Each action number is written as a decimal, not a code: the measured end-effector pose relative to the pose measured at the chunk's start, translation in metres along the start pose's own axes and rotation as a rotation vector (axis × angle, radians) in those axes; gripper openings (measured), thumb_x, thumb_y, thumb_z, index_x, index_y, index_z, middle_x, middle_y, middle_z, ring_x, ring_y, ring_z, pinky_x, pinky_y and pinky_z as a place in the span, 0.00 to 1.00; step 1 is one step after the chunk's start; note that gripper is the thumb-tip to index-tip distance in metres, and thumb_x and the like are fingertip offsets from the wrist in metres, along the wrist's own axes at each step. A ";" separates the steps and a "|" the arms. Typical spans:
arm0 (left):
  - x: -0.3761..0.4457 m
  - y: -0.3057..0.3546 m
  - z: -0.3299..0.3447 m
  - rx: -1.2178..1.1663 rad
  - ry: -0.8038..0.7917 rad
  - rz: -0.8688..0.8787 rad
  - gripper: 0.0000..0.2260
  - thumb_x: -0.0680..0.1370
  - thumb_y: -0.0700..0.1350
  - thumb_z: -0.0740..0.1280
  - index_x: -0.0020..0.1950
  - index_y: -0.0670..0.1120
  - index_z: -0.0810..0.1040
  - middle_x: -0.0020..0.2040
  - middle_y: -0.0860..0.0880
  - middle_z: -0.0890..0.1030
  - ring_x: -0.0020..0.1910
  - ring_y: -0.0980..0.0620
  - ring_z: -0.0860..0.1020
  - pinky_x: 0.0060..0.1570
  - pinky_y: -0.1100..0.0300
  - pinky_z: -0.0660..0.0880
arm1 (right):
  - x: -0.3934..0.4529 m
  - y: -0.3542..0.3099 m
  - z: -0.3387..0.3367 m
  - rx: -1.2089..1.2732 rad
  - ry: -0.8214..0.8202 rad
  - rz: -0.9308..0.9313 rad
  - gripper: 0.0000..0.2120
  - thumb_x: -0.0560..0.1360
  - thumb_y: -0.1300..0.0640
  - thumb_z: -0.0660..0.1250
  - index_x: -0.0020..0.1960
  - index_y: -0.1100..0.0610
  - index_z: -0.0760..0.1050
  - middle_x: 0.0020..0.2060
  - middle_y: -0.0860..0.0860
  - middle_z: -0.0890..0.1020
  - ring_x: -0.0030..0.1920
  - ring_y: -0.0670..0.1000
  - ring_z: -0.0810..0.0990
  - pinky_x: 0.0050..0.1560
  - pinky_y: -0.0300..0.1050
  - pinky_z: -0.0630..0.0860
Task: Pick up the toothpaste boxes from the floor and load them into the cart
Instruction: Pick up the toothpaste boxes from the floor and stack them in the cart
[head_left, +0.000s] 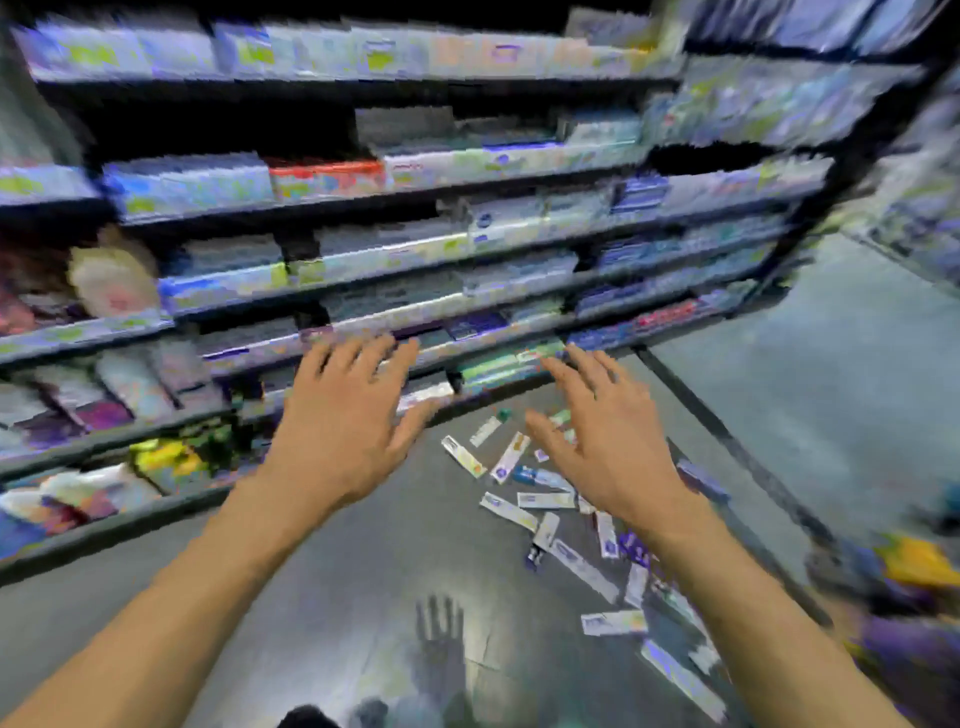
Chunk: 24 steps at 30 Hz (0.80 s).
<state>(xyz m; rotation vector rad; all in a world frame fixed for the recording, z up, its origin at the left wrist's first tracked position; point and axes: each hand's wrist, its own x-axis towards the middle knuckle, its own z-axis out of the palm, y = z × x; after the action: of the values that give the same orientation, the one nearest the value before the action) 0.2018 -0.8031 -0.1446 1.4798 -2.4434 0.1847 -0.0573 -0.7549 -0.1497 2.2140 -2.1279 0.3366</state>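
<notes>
Several toothpaste boxes lie scattered on the grey floor, in a loose trail from below the bottom shelf toward the lower right. My left hand is stretched out palm down with its fingers spread, holding nothing, to the left of the boxes. My right hand is also spread and empty, hovering over the middle of the scattered boxes and hiding some of them. The whole view is motion-blurred. A dark blurred shape with yellow and purple items at the right edge may be the cart; I cannot tell.
Shelving stocked with boxed goods fills the upper left and centre, its bottom shelf just beyond my fingers. Another shelf unit stands at the far right. An aisle of open floor runs between them. A hand's shadow falls on the floor.
</notes>
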 end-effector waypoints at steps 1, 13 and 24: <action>0.015 0.018 0.010 -0.015 -0.021 0.068 0.30 0.81 0.63 0.52 0.70 0.43 0.74 0.64 0.40 0.79 0.62 0.38 0.76 0.63 0.41 0.71 | -0.009 0.023 0.001 0.004 -0.004 0.066 0.36 0.78 0.32 0.49 0.72 0.55 0.72 0.73 0.59 0.72 0.70 0.65 0.71 0.69 0.62 0.69; 0.158 0.118 0.129 -0.160 -0.224 0.583 0.30 0.81 0.64 0.51 0.69 0.44 0.76 0.60 0.43 0.81 0.58 0.40 0.78 0.59 0.44 0.71 | -0.049 0.130 0.022 -0.043 -0.008 0.671 0.37 0.78 0.30 0.47 0.74 0.53 0.70 0.73 0.56 0.72 0.71 0.62 0.71 0.70 0.60 0.69; 0.320 0.120 0.254 -0.189 -0.400 0.759 0.35 0.81 0.67 0.45 0.73 0.44 0.72 0.68 0.42 0.77 0.67 0.40 0.75 0.67 0.41 0.70 | 0.039 0.183 0.089 -0.013 0.046 0.978 0.34 0.78 0.34 0.54 0.72 0.58 0.72 0.70 0.57 0.75 0.71 0.60 0.72 0.70 0.58 0.71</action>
<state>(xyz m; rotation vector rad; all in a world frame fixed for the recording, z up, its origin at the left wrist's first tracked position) -0.0872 -1.0813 -0.2866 0.4836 -3.1264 -0.2146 -0.2269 -0.8191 -0.2494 0.9678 -2.9825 0.3787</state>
